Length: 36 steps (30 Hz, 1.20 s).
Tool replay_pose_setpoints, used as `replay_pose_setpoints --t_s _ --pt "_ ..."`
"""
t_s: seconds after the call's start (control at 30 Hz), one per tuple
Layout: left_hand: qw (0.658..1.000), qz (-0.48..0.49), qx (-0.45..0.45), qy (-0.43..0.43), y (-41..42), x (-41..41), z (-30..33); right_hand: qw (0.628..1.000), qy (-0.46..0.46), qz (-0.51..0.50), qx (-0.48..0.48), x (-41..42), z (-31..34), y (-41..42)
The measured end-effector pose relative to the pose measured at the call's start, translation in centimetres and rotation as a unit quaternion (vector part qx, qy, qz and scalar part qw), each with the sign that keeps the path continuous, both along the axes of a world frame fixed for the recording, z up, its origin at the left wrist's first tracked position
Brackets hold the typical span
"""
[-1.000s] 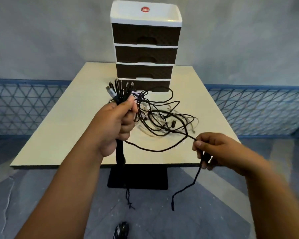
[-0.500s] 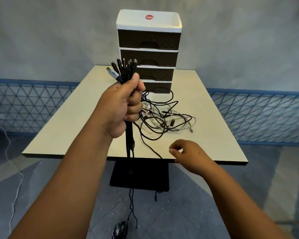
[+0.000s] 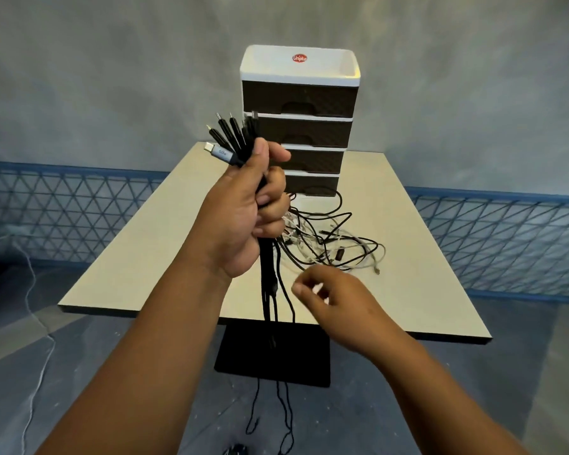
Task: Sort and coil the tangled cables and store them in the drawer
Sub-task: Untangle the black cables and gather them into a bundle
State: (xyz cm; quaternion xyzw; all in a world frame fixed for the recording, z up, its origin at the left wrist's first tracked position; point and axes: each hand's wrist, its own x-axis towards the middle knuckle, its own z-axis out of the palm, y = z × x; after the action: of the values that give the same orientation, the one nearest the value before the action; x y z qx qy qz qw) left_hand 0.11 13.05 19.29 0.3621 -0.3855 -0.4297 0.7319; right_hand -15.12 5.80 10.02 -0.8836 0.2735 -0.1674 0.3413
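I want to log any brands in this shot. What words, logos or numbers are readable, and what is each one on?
"Uniplus": white script on the round red sticker on the white top of the drawer unit.
Small light marking on the grey plug at the top of the cable bundle that the left hand grips: too small and blurred to read.
No other text shows.

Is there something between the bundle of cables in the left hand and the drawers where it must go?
The four drawers are all closed. The tangled pile lies on the table before the lowest one. Otherwise the cable bundle in the left hand has an open way.
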Motion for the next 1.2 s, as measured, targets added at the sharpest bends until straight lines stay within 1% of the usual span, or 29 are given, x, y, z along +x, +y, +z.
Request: replay_pose_setpoints --t_s 0.03,0.07,0.1,0.13,0.2,0.37,0.47,0.57,0.63,0.7,0.77,0.87,0.9,0.97,1.03,1.2 --pt "1.000 -0.005 0.004 0.005 -0.1 0.1 -0.2 0.997 -0.069 -0.007 0.045 0.4 0.4 -0.1" --pt "1.000 -0.010 0.007 0.013 -0.3 0.2 -0.4 0.987 -0.114 0.014 0.109 1.0 0.8 -0.2" --pt "1.000 -0.015 0.008 0.020 -0.5 0.3 -0.6 0.976 -0.135 0.051 0.165 1.7 0.9 -0.2" --pt "0.999 -0.018 0.008 0.027 -0.8 0.5 -0.7 0.968 -0.134 0.084 0.193 2.3 0.7 0.0" --pt "0.999 -0.025 0.003 0.038 -1.3 1.2 -0.8 0.964 -0.116 0.123 0.203 3.6 -0.4 0.7" --pt "0.998 -0.009 0.012 0.069 -2.3 5.1 -1.9 0.954 -0.079 0.121 0.262 6.4 -4.3 1.6" --pt "0.996 -0.003 0.018 0.087 -3.1 7.8 -2.9 0.964 -0.028 0.113 0.239 7.9 -5.5 0.0" --pt "0.995 -0.001 0.014 0.095 -4.0 10.7 -3.3 0.978 0.041 0.087 0.184 8.9 -6.1 -2.1" --pt "0.995 0.000 0.017 0.100 -4.6 12.7 -3.3 0.978 0.063 0.069 0.187 9.8 -6.2 -3.3" --pt "0.994 0.001 0.024 0.105 -5.2 14.4 -3.4 0.981 0.066 0.033 0.180 10.8 -6.1 -4.1" --pt "0.993 -0.003 0.034 0.110 -5.8 15.9 -3.7 0.988 0.055 -0.015 0.141 12.4 -6.1 -4.8" --pt "0.992 -0.008 0.057 0.114 -6.4 17.6 -4.4 0.995 -0.005 -0.061 0.075 15.1 -6.1 -4.9" --pt "0.991 -0.010 0.063 0.116 -6.5 18.2 -4.7 0.997 -0.028 -0.064 0.045 16.2 -6.0 -4.9" --pt "0.990 -0.016 0.072 0.123 -6.6 19.5 -5.1 0.997 -0.054 -0.041 -0.029 18.3 -6.0 -4.7" --pt "0.988 -0.018 0.079 0.129 -6.6 20.5 -5.4 0.996 -0.052 -0.002 -0.075 20.0 -6.2 -4.8" --pt "0.987 -0.020 0.090 0.134 -6.4 22.6 -6.0 0.996 0.040 0.009 -0.080 22.1 -7.4 -6.3"
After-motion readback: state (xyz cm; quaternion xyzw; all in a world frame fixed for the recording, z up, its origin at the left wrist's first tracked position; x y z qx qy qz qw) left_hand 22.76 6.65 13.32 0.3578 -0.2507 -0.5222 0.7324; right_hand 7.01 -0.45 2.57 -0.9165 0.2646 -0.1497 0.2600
